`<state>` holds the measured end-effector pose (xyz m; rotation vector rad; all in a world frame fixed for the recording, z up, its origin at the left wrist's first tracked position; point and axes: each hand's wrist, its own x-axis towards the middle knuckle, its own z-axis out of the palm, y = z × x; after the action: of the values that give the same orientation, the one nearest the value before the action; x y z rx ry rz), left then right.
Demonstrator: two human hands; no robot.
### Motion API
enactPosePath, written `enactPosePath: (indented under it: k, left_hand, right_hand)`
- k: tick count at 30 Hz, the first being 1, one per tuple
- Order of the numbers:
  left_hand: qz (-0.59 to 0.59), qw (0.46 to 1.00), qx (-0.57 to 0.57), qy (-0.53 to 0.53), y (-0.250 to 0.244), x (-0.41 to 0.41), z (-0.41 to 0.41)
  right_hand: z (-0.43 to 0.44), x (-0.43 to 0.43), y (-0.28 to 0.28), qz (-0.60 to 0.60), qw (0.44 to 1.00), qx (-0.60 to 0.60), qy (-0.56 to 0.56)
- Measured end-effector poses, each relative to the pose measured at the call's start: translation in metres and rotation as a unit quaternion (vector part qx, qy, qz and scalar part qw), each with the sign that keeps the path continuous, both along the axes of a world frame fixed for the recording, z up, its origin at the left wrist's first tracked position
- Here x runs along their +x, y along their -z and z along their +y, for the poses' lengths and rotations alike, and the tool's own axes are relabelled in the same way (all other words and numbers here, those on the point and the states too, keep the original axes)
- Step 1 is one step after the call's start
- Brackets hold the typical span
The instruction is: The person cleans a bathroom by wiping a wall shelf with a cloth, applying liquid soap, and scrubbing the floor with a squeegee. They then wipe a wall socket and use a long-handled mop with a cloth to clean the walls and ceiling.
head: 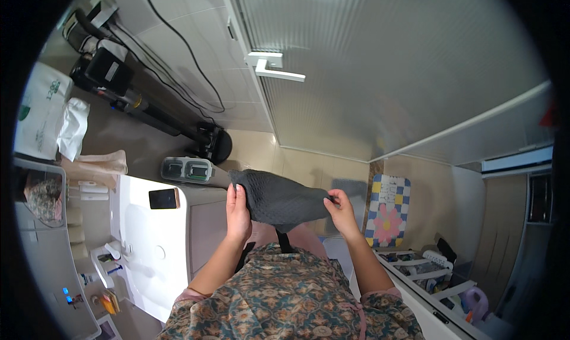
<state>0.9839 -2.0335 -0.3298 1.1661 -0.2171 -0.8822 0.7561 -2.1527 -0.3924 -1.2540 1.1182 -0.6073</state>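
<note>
A dark grey textured cloth (285, 202) is stretched between my two hands, in front of my patterned top. My left hand (238, 211) grips its left end, with the thumb over the fabric and the fingers partly behind it. At the cloth's right corner, my right hand (340, 206) pinches the edge between thumb and fingers. The cloth hangs a little below the line between the hands, above the tiled floor.
At left is a white washbasin (151, 251) with a smartphone (163, 199) on its rim. Beyond stand a grey two-part bin (186, 169) and a cordless vacuum cleaner (156, 117). A ribbed glass door (356, 73) rises ahead; a flower-patterned mat (387, 211) lies right.
</note>
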Motion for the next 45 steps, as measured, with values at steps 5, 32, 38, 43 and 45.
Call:
enactPosePath:
  k: [5, 32, 38, 43, 45]
  left_hand:
    - [-0.009, 0.999, 0.038, -0.019, 0.000, 0.002, 0.006]
    - [0.122, 0.982, 0.029, 0.144, 0.027, 0.144, 0.005]
    - [0.143, 0.977, 0.035, 0.154, 0.036, 0.147, -0.006]
    - [0.133, 0.978, 0.051, 0.152, 0.037, 0.146, -0.009]
    - [0.131, 0.978, 0.045, 0.158, 0.018, 0.140, -0.012]
  right_hand:
    - [-0.044, 0.045, -0.009, 0.055, 0.984, -0.164, -0.050]
    - [-0.063, 0.224, -0.133, 0.328, 0.749, -0.574, -0.037]
    - [-0.004, 0.170, -0.128, 0.359, 0.753, -0.551, -0.033]
    - [0.053, 0.094, -0.092, 0.472, 0.785, -0.394, -0.079]
    - [0.073, 0.056, -0.067, 0.489, 0.803, -0.329, -0.088]
